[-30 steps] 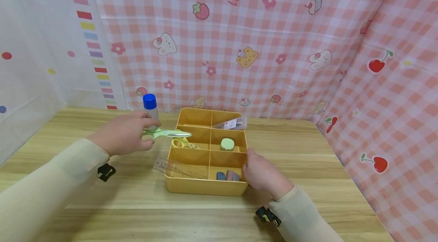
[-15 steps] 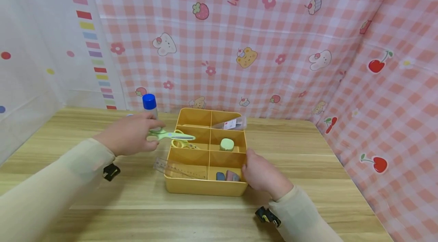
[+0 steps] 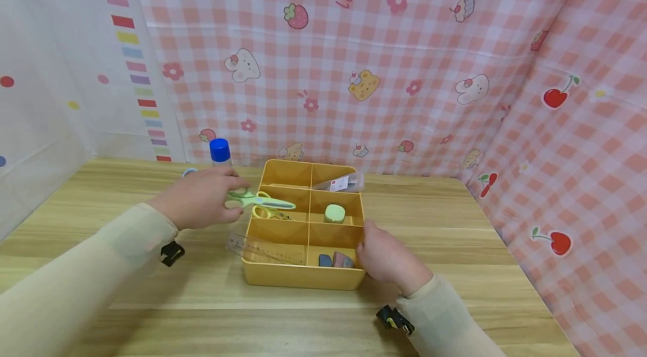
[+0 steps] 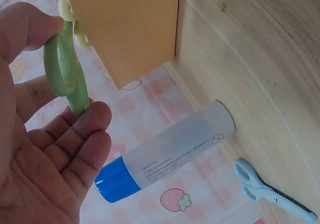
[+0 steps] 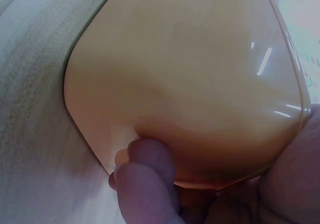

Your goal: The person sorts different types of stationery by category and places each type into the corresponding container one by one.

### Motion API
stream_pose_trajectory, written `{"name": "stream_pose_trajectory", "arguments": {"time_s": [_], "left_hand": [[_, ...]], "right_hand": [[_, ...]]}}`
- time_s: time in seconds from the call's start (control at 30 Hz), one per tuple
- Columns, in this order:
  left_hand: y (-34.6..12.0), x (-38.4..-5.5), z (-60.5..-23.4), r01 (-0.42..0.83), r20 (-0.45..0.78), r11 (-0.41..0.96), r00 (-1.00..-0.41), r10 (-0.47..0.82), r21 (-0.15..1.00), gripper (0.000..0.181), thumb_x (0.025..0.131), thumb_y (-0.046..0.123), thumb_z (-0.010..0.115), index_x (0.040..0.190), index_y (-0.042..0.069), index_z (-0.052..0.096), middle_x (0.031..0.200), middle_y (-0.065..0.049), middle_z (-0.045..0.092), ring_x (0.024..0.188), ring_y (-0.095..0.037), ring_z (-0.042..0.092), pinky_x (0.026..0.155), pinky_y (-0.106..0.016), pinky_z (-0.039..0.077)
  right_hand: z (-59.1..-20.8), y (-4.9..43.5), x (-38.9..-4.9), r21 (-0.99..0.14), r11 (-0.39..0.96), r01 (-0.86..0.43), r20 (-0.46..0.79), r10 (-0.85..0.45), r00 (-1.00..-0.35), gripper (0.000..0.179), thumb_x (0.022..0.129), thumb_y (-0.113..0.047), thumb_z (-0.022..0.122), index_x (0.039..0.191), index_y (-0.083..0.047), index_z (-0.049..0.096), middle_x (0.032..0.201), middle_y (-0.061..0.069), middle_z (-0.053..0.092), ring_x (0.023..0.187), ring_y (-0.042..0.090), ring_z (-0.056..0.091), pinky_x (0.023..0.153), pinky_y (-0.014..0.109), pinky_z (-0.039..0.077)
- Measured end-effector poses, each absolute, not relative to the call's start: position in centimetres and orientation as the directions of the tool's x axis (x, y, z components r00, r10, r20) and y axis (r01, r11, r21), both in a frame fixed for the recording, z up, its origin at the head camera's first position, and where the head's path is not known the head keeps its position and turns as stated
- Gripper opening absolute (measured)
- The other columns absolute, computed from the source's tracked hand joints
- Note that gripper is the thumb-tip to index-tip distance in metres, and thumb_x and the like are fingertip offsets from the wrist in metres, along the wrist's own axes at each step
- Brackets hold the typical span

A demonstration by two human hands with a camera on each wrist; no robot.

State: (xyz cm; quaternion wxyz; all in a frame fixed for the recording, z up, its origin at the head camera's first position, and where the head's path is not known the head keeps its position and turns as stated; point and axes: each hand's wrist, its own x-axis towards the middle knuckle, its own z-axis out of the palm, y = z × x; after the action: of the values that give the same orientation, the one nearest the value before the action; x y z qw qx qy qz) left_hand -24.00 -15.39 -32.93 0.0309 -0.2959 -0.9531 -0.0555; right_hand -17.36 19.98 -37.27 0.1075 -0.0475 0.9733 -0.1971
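Observation:
My left hand [image 3: 202, 197] pinches green scissors [image 3: 270, 203] by the handles between thumb and fingers. Their blades point right, above the middle left compartment of a yellow divided box [image 3: 303, 277]. Inside that compartment lie yellow scissors [image 3: 262, 213], partly covered by the green ones. In the left wrist view the green handle [image 4: 60, 63] shows edge-on between the fingertips. My right hand [image 3: 386, 256] grips the box's right side near the front corner. The right wrist view shows curled fingers [image 5: 150, 164] against the box's outer wall [image 5: 175, 73].
A clear glue bottle with a blue cap [image 3: 219, 150] stands behind my left hand. Light blue scissors [image 4: 270, 191] lie near it. The box also holds a clear ruler [image 3: 260, 249], a pale green rounded block [image 3: 335, 213], small blocks [image 3: 341, 259] and a labelled clear packet [image 3: 343, 183].
My left hand has moved right with the green scissors, bringing the blades further over the box. A light blue scissors handle has come into view behind it. The right hand stays put.

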Motion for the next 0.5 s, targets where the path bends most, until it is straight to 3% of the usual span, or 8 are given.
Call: {"name": "stream_pose_trajectory", "arguments": {"time_s": [0.17,0.5], "left_hand": [[-15.01,-24.02,-33.00,0.572,0.097,0.816,-0.820,0.564,0.088,0.054,0.094,0.038,0.073,0.140,0.011,0.068,0.134,-0.015,0.066,0.109,-0.032,0.070,0.089,-0.051,0.064],[-14.51,-24.13,-33.28,0.606,0.127,0.789,-0.794,0.595,0.096,0.051,0.096,0.035,0.071,0.137,0.006,0.070,0.135,-0.017,0.066,0.120,-0.035,0.066,0.103,-0.054,0.057]], "right_hand": [[-37.29,19.97,-17.35,-0.398,0.916,-0.051,-0.189,-0.137,-0.972,0.039,0.105,-0.010,0.050,0.138,0.012,0.046,0.108,0.022,0.066,0.078,0.023,0.062,0.061,0.033,0.051],[-37.14,19.92,-17.29,-0.410,0.911,-0.038,-0.203,-0.131,-0.970,0.040,0.106,-0.010,0.050,0.139,0.011,0.045,0.107,0.021,0.066,0.075,0.023,0.060,0.058,0.032,0.050]]}}
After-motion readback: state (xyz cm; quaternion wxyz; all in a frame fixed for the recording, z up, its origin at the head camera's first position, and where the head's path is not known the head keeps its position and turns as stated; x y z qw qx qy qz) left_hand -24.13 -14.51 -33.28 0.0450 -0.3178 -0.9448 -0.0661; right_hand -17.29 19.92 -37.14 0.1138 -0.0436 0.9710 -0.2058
